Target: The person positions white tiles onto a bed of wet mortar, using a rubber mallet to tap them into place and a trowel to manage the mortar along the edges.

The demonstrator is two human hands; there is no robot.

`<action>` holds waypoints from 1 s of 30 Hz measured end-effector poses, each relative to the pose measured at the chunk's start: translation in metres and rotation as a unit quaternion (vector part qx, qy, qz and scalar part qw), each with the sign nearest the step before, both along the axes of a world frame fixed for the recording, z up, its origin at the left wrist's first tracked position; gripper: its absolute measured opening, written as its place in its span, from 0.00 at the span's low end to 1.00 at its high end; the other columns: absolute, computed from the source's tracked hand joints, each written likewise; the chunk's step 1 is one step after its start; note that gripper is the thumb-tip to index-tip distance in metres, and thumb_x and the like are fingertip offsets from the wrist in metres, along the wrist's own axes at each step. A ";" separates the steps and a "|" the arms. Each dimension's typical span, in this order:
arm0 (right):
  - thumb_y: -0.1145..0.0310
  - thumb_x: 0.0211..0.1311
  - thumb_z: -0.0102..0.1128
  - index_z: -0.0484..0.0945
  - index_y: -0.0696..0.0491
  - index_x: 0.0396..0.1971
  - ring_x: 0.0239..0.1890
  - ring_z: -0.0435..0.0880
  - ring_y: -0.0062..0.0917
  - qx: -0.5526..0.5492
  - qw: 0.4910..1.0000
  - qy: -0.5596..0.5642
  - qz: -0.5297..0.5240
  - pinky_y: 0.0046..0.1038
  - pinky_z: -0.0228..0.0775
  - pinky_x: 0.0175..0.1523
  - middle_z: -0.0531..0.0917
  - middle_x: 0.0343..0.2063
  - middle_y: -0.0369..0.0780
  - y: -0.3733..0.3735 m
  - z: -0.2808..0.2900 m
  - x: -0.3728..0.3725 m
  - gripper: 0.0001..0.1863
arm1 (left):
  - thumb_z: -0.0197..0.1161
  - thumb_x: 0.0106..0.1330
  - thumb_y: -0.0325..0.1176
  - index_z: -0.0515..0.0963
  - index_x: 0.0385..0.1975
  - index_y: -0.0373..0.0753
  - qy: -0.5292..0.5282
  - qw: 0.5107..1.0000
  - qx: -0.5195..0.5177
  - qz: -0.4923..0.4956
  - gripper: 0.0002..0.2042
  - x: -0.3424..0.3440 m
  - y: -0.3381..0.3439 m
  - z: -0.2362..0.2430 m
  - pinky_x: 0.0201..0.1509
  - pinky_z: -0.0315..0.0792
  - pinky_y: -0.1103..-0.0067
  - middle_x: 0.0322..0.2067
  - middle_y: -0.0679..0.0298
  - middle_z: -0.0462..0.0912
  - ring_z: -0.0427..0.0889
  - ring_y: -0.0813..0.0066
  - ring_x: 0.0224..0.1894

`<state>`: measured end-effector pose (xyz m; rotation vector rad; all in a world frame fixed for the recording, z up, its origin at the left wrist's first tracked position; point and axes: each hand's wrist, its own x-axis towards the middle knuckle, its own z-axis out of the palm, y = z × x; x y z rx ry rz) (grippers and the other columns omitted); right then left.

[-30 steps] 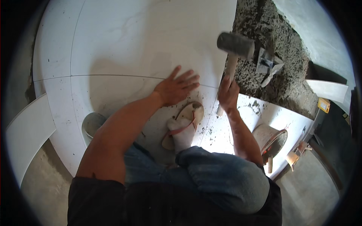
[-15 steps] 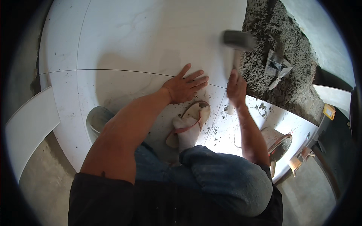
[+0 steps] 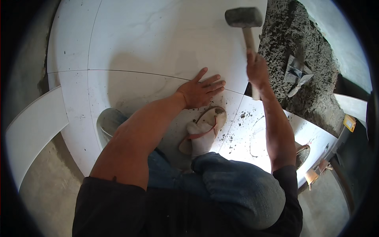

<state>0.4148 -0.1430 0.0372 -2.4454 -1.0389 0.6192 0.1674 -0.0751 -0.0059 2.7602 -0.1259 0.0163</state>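
My right hand (image 3: 258,71) is wrapped round the wooden handle of a rubber mallet (image 3: 243,17) with a dark grey head. The mallet head appears over the right part of a large white marbled floor tile (image 3: 158,35), near its edge with the mortar; whether it touches the tile I cannot tell. My left hand (image 3: 201,91) lies with fingers spread on the white tiles, across the thin dark joint between the far tile and the nearer one. Just below that hand is my foot in a sandal (image 3: 209,122).
Rough grey mortar (image 3: 316,87) spreads at the right, with a metal trowel (image 3: 296,75) lying on it. A bucket (image 3: 303,156) is partly hidden behind my right forearm. A yellow box (image 3: 349,123) and a brush (image 3: 311,176) lie farther right. Mortar crumbs dot the nearer tiles.
My right hand has carried the mallet farther away from me, its head now higher in view. My left hand stays spread on the tiles; the whole view has shifted slightly.
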 end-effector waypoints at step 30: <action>0.44 0.70 0.39 0.71 0.58 0.21 0.10 0.68 0.19 0.168 0.968 0.049 -0.181 0.26 0.60 0.16 0.68 0.10 0.34 0.043 -0.016 -0.002 0.31 | 0.49 0.65 0.52 0.57 0.67 0.47 0.031 0.998 0.027 -0.040 0.31 0.005 -0.001 0.002 0.73 0.32 0.51 0.71 0.70 0.50 0.42 0.69 0.73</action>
